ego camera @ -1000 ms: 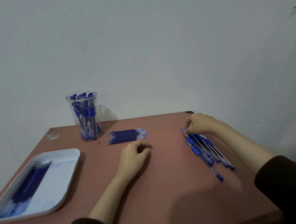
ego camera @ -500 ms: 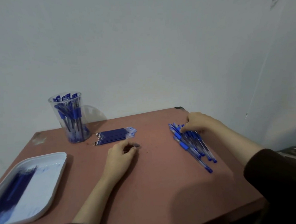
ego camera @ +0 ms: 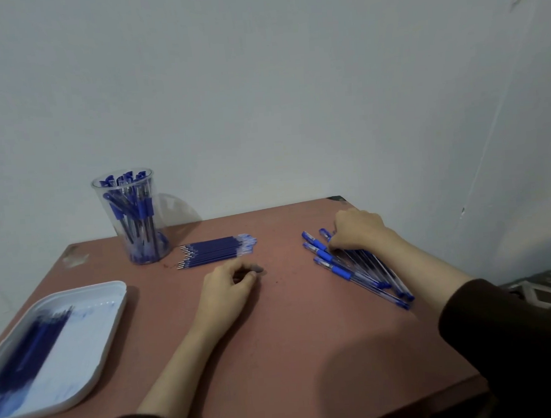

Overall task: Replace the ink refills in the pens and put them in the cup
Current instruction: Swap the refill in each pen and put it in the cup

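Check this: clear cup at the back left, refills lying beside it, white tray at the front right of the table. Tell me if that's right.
No: the head view shows the white tray at the front left of the table, not the right. The cup and the refills beside it are as you say.

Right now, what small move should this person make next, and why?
Probably lift one pen from the pile of pens with the right hand, whose fingers lie on that pile. The left hand rests idle, holding nothing, beside the refills, so no pen seems to be in work yet.
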